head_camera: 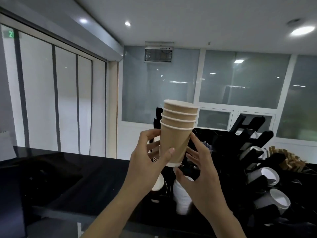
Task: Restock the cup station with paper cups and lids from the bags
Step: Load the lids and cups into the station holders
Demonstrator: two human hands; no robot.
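A short stack of nested brown paper cups [177,127] with white rims is held upright in the air above the black cup station [228,148]. My left hand [147,160] grips the bottom cup, thumb across its front and fingers behind it. My right hand [199,167] is just right of the stack, fingers spread near the cup's lower side and thumb curved below its base; whether it touches the cup is unclear. White cups [182,198] lie in the station slots directly beneath the hands.
The station's angled black holders carry white cups and lids [269,176] at the right. A box of brown wooden stirrers [288,158] stands at the far right. A black counter [77,177] runs to the left. Glass partitions stand behind.
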